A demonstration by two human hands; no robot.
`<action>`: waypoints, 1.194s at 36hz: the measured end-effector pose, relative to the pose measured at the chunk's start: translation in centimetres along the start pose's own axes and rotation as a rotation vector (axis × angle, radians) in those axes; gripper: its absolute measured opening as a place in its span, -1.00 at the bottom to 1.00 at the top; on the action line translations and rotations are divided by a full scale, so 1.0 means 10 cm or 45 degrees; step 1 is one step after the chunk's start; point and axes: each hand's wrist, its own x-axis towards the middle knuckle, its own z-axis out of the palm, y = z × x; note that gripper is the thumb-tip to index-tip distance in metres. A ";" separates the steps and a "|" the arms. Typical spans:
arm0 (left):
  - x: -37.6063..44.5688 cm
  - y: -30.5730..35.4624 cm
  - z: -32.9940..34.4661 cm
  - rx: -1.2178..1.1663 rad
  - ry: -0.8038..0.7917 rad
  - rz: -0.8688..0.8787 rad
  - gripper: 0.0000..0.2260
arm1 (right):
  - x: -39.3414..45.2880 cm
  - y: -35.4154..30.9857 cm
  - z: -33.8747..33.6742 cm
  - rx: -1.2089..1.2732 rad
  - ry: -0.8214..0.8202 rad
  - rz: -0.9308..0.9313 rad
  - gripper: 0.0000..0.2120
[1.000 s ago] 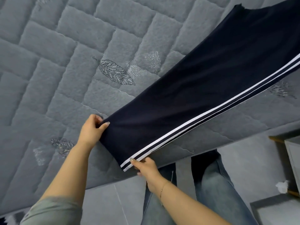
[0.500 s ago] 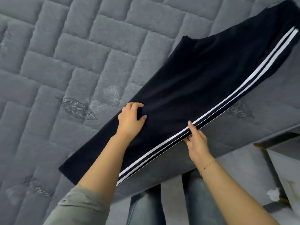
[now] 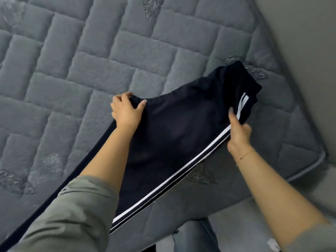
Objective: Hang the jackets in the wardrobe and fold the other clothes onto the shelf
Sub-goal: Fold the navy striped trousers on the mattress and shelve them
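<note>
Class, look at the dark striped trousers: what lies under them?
The grey quilted mattress lies under the trousers, which both hands grip. Whatever lies beneath the cloth itself is covered.

Dark navy track trousers [image 3: 174, 135] with white side stripes, stretched diagonally from lower left to centre right, far end bunched

We are looking down at a grey quilted mattress [image 3: 112, 57] with leaf embroidery [image 3: 151, 6] showing here and there; a pale wall [image 3: 300, 33] is running along its far right edge.
</note>
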 end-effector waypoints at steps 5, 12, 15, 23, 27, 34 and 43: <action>0.11 0.06 -0.13 0.169 -0.072 0.067 -0.69 | 0.17 -0.22 -0.03 0.084 -0.179 0.022 -0.72; -0.48 -0.07 -0.11 0.002 -0.020 0.580 -0.78 | 0.26 -0.24 -0.20 0.262 -0.578 0.164 -0.50; -0.86 -0.28 0.04 -0.245 -0.507 0.385 -0.84 | 0.22 -0.24 -0.18 0.143 -0.508 0.062 -0.53; -1.07 -0.61 -0.03 -1.271 -0.266 -0.603 -0.84 | -0.27 -0.33 0.08 -0.203 -0.432 -0.474 -0.61; -1.11 -0.79 -0.18 -1.533 -0.356 -0.836 -0.67 | -0.91 -0.19 0.22 -0.470 -0.788 -0.822 -0.59; -1.31 -1.28 -0.44 -2.052 -0.490 -0.984 -0.44 | -1.55 0.67 0.45 -1.621 -1.730 -1.259 -0.43; -1.52 -1.50 -0.38 -1.341 -0.168 -0.671 -0.42 | -1.31 0.78 0.49 -1.559 -1.270 -1.488 -0.50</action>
